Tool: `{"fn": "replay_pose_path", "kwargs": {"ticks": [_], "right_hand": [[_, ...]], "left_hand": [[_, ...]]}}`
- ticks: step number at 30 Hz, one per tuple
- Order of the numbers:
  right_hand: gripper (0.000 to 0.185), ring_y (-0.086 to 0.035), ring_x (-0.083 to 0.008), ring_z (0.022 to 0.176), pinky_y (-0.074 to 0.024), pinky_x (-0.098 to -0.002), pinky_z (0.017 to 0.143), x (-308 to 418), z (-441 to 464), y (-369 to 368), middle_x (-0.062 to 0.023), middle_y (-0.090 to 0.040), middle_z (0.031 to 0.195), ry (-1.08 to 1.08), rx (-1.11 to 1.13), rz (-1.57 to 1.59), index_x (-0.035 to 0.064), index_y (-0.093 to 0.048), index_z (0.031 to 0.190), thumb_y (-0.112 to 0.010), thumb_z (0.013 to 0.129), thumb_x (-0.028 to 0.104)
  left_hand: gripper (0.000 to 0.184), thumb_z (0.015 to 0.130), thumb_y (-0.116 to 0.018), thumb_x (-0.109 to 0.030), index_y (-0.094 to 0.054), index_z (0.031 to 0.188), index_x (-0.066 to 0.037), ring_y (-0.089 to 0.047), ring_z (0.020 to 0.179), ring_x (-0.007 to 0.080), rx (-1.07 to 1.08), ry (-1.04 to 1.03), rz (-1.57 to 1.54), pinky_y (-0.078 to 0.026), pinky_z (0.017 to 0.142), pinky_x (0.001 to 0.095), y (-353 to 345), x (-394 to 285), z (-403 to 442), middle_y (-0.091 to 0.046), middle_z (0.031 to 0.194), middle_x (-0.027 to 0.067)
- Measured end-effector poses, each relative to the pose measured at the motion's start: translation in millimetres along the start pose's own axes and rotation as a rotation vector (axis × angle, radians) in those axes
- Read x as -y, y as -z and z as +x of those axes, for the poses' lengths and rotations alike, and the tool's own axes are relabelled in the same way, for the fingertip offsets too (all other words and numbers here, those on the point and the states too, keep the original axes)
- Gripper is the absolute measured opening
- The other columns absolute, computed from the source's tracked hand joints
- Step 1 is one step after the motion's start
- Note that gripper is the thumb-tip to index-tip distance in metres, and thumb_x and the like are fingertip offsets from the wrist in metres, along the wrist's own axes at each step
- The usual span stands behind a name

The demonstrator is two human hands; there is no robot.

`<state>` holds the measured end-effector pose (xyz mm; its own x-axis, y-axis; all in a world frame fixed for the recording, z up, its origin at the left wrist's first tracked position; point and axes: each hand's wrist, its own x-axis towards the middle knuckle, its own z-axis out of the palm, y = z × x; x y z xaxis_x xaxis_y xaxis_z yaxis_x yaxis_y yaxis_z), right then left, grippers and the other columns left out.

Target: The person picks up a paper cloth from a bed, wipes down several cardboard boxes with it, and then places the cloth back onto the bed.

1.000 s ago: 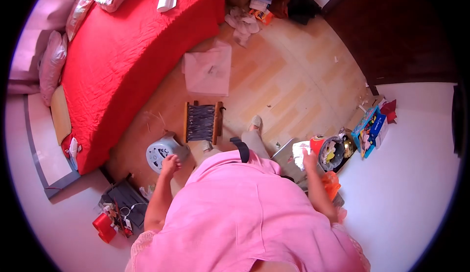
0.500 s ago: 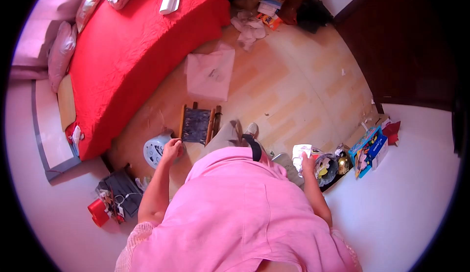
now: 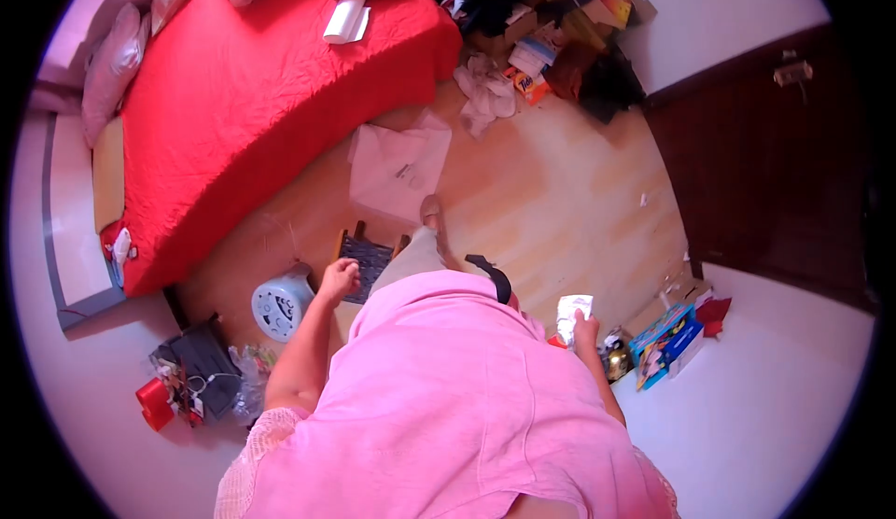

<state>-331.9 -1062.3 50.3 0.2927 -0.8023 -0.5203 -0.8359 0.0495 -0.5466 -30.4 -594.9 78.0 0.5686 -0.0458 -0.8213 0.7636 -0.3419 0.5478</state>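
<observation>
My right hand grips a white packet with faint markings, held out at my right side; its exact kind is unclear. On the other side, my left hand is loosely curled with nothing visible in it. It hangs in front of a small folding stool with wooden bars and a dark woven seat, partly hidden by my arm and leg. Left of that hand stands a light blue round stool with a patterned top.
A bed with a red cover fills the left. A pale sheet lies on the floor ahead, near a heap of boxes and bags. A dark door is at right, boxes along the wall, a dark bin at lower left.
I have stepped forward, one foot now near the pale sheet. The floor items have shifted in view, and the folding stool is more covered by my body. The white packet stays in my right hand.
</observation>
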Motion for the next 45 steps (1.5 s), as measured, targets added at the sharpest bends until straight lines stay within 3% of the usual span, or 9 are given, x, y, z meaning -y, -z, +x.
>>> {"fn": "replay_pose_path", "kwargs": {"ticks": [2,7,13,19,21,27,31,38,45], "right_hand": [[0.03,-0.057,-0.0208,0.074,-0.0449,-0.0318,0.068,44.1,11.0,-9.3,-0.0144,-0.06,0.082,0.041,0.081,-0.058,-0.0053,-0.057,0.091,-0.053,0.078,0.022],[0.027,-0.055,-0.0152,0.071,-0.0457,-0.0289,0.061,141.8,32.9,-42.0,-0.0093,-0.059,0.08,-0.031,0.187,0.207,-0.0045,-0.056,0.094,-0.05,0.081,0.019],[0.029,-0.054,-0.0175,0.072,-0.0437,-0.0313,0.067,172.1,59.0,-46.8,-0.013,-0.06,0.08,0.054,0.182,-0.099,-0.0055,-0.057,0.09,-0.053,0.078,0.022],[0.027,-0.054,-0.0159,0.07,-0.0444,-0.0313,0.063,199.6,141.2,-55.0,-0.0102,-0.059,0.078,0.025,0.223,-0.11,-0.0045,-0.057,0.09,-0.053,0.079,0.02],[0.026,-0.054,-0.0143,0.067,-0.0446,-0.0299,0.06,219.0,171.7,-58.6,-0.0079,-0.059,0.078,0.02,0.235,-0.016,-0.0036,-0.057,0.091,-0.052,0.081,0.019],[0.024,-0.055,-0.0128,0.063,-0.0455,-0.0274,0.054,297.8,201.9,-64.2,-0.0052,-0.058,0.079,0.064,0.466,0.072,-0.0027,-0.054,0.096,-0.049,0.083,0.017],[0.026,-0.055,-0.0133,0.061,-0.0447,-0.0275,0.053,294.4,179.5,-74.4,-0.0054,-0.057,0.078,0.16,0.532,-0.006,-0.0029,-0.054,0.097,-0.048,0.083,0.019],[0.027,-0.055,-0.012,0.067,-0.0451,-0.0268,0.058,363.4,124.4,-134.4,-0.0053,-0.058,0.082,0.279,0.628,-0.32,-0.0016,-0.055,0.101,-0.048,0.081,0.016],[0.03,-0.051,-0.0099,0.065,-0.0417,-0.0252,0.057,422.3,42.9,-178.2,-0.004,-0.056,0.078,0.453,0.723,-0.292,-0.0013,-0.058,0.096,-0.051,0.08,0.023]], "left_hand": [[0.021,0.083,-0.049,-0.017,-0.053,0.098,-0.002,-0.05,0.052,0.0095,-0.03,0.008,-0.069,-0.044,0.045,0.0228,6.3,-21.6,16.5,-0.053,0.069,0.0029],[0.021,0.084,-0.049,-0.017,-0.05,0.099,-0.003,-0.05,0.053,0.0105,-0.056,0.086,-0.097,-0.044,0.045,0.0237,32.3,-62.7,46.4,-0.052,0.068,0.002],[0.018,0.085,-0.047,-0.013,-0.045,0.101,-0.004,-0.041,0.05,0.0094,-0.107,0.1,-0.343,-0.038,0.044,0.0221,37.5,-101.4,79.0,-0.043,0.064,0.0013],[0.021,0.084,-0.048,-0.012,-0.047,0.102,-0.002,-0.042,0.05,0.0082,-0.182,0.11,-0.436,-0.036,0.041,0.0192,-4.4,-124.0,61.3,-0.046,0.065,0.0016],[0.016,0.084,-0.048,-0.013,-0.049,0.097,-0.003,-0.039,0.049,0.0071,-0.076,0.125,-0.496,-0.033,0.041,0.019,-12.8,-116.2,59.1,-0.043,0.063,-0.0001],[0.021,0.084,-0.048,-0.016,-0.051,0.101,-0.003,-0.047,0.055,0.009,-0.259,0.123,-0.396,-0.04,0.046,0.0207,-37.9,-99.8,30.7,-0.052,0.074,0.0044],[0.023,0.084,-0.048,-0.018,-0.051,0.102,-0.004,-0.051,0.058,0.0102,-0.33,0.114,-0.431,-0.044,0.049,0.0227,-24.7,-33.1,-13.2,-0.054,0.076,0.0049],[0.021,0.085,-0.047,-0.019,-0.052,0.1,-0.005,-0.052,0.056,0.0094,-0.413,0.287,-0.616,-0.046,0.047,0.0208,-13.8,38.9,-49.9,-0.054,0.073,0.0038],[0.022,0.085,-0.047,-0.019,-0.053,0.101,-0.005,-0.052,0.057,0.0099,-0.497,0.313,-0.777,-0.045,0.047,0.0204,5.1,85.5,-65.3,-0.054,0.075,0.003]]}}
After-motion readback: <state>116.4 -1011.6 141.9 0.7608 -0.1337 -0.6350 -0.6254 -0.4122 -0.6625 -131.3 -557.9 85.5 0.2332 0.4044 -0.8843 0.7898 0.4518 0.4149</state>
